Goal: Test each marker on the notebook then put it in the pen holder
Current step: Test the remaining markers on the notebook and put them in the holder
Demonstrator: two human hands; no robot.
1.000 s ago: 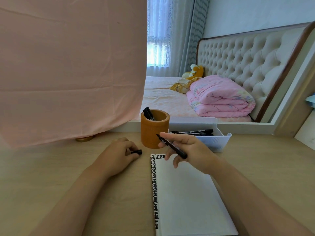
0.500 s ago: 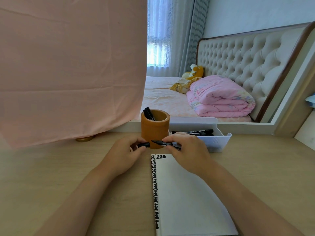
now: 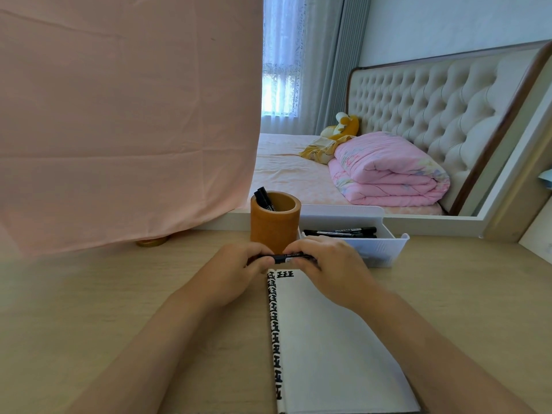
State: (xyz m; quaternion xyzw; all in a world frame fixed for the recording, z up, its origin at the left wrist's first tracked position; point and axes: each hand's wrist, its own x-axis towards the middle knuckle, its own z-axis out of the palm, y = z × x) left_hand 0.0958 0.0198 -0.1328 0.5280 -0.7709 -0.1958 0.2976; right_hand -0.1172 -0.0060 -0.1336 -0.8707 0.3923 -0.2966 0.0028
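Cap's going back on! My left hand [image 3: 230, 271] has come in from the worktop [image 3: 89, 309], its grip pinched round the cap, and it now meets my right hand [image 3: 331, 267], whose grip is closed on the marker [image 3: 286, 258]. The marker lies level between both hands, just in front of the holder [image 3: 274, 228] and over the top edge of the notebook [image 3: 328, 339]. A second ago the hands were apart and the tip bare; half a second ago cap and tip nearly touched. So I reckon this marker's tested, and dropping it in the holder comes next. More markers wait in the tray [image 3: 388, 249].
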